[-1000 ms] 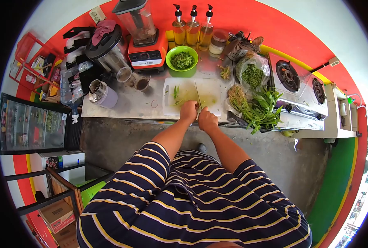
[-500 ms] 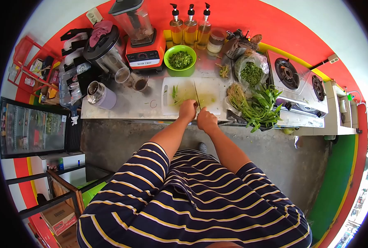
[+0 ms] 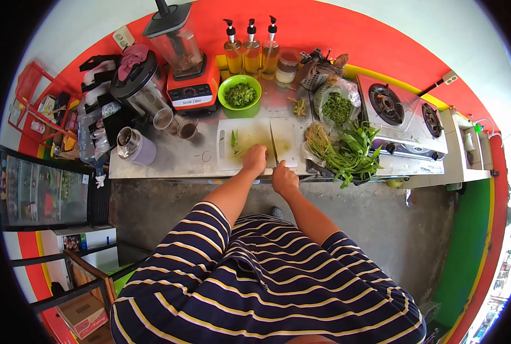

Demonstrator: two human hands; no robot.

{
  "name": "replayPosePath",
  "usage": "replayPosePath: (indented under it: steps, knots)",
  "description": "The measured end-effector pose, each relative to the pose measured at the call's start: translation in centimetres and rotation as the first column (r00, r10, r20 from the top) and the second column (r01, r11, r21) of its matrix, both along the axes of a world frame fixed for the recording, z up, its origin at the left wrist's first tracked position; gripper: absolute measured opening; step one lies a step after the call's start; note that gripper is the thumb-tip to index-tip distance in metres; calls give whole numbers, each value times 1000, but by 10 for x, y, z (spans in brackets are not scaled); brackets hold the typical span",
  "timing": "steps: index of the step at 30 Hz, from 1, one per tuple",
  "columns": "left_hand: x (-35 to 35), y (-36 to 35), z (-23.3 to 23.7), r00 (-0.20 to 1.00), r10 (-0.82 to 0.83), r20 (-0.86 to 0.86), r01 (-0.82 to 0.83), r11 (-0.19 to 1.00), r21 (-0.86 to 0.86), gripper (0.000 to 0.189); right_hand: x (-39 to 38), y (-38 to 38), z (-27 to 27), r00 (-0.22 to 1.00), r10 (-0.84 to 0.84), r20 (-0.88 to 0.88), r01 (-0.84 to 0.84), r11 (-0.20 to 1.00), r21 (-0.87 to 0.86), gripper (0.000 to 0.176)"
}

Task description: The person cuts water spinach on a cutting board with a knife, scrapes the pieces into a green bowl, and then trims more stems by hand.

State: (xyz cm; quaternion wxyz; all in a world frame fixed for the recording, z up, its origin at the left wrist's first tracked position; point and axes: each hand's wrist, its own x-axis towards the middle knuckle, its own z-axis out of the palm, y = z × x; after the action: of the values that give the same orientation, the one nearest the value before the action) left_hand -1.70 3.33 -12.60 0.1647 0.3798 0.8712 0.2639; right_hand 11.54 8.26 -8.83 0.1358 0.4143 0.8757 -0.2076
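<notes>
At the centre of the frame, the right hand [image 3: 285, 179] is gripping a knife [image 3: 273, 144], its fingers clasping the handle with no visible gap and its index finger lying toward the blade. The blade is pointing toward the top of the frame, running across the right half of a white cutting board [image 3: 247, 127]. The left hand [image 3: 255, 159] is hovering or resting over the board's lower edge, just left of the blade; its fingers are curling inward, and whether they are holding anything is impossible to tell. Slender green pieces [image 3: 233, 139] are lying on the board's left part. The board is resting on a metal worktop [image 3: 172, 164]. Above it in the frame, a green bowl [image 3: 254, 105] is holding chopped greens [image 3: 240, 94]. Right of centre, a bundle of leafy stalks [image 3: 353, 153] is lying below a clear plastic bag [image 3: 355, 94], which is containing more chopped greens. A two-burner stove [image 3: 403, 117] is standing at the right.
</notes>
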Motion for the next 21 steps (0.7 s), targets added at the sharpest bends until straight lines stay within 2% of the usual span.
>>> replayPosePath:
  steps: [2,6,9,11,12,14,21]
  knots:
    - [-2,5,-6,993,-74,-96,81,994,76,8,7,6,3,999,-40,21,40,999,20,30]
    - [4,12,-5,986,-125,-110,138,983,118,9,15,16,2,997,-73,-16,73,996,49,32]
    - [9,3,2,994,-67,-92,83,980,180,7,16,16,6,992,-101,-74,102,995,8,35]
    - [11,-5,12,997,68,-40,-55,966,253,9,14,12,13,985,-128,-117,124,991,-42,37]
    - [9,-8,8,997,64,-43,-52,968,245,9,12,10,14,989,-94,-117,89,995,-53,36]
    - [3,-15,0,993,64,100,-88,960,264,10,10,6,16,991,-63,-118,55,996,-70,36]
    - [0,-21,-1,995,31,99,-56,961,269,7,4,-7,8,998,22,-62,-24,999,-21,34]
